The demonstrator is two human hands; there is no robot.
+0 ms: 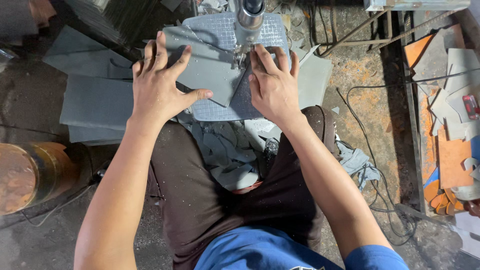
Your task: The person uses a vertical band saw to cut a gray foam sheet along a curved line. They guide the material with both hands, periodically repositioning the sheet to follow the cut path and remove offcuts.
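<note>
Pressing: left hand flat, fingers spread, on grey sheet, frame's upper centre.
Right hand: fingers extended flat on the sheet, gripping nothing.
Hidden: cutting point under machine head, cut off at top edge.
Lap: grey offcuts.

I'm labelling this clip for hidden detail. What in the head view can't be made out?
- Cutting point under the machine head: hidden by the head.
- Grey sheet: partly covered by left hand and right hand.
- Machine top: cut off by the upper edge.
</note>
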